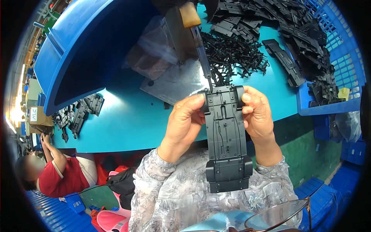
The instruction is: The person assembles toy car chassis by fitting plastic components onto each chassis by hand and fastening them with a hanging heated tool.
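A black plastic toy car chassis (226, 135) is held between my two hands, its long flat body pointing toward me. My left hand (184, 121) pinches its far left corner by the wheel arch. At the far right corner, my right hand (257, 112) grips the other wheel arch with thumb and fingers. The tip of a screwdriver-like metal bit (201, 52) comes down at the chassis's far left edge; whether it touches cannot be made out. Beyond my hands lies a heap of small black plastic parts (234, 54).
A large blue bin (73, 42) stands at the left over more black parts (79, 116). On the right, a blue basket (344, 73) holds stacked black chassis (305, 42). A metal plate (170, 83) lies on the teal table (135, 129). Another person in red (62, 176) sits at left.
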{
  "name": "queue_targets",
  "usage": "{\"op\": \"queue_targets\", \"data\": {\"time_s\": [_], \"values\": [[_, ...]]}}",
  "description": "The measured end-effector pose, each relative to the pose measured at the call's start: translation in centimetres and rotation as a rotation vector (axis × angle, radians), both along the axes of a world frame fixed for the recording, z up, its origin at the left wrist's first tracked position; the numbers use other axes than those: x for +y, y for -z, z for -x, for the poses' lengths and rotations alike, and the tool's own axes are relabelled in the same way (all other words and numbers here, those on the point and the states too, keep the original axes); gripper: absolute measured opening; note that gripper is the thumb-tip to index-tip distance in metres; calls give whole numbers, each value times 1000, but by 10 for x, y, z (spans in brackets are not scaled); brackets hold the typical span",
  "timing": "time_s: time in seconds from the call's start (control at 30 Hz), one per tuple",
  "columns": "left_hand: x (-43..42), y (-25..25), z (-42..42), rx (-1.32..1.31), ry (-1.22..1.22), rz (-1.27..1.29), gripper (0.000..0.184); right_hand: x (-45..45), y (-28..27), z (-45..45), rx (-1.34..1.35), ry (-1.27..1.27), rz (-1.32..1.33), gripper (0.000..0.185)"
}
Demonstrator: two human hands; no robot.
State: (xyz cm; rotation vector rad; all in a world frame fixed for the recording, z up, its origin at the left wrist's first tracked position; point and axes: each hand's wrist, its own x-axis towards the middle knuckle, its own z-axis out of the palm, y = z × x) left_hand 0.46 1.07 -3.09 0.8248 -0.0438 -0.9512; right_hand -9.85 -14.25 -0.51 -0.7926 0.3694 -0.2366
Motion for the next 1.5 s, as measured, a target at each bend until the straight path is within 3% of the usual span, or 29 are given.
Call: {"op": "queue_targets", "data": {"time_s": [0.4, 0.9, 1.5], "values": [[-5, -24, 4, -19, 66, 95, 24, -3, 0, 5, -6, 6, 35, 26], [-2, -17, 3, -61, 28, -26, 23, -1, -3, 4, 18, 21, 59, 27], [-3, -27, 2, -74, 97, 29, 28, 1, 0, 5, -14, 23, 94, 31]]}}
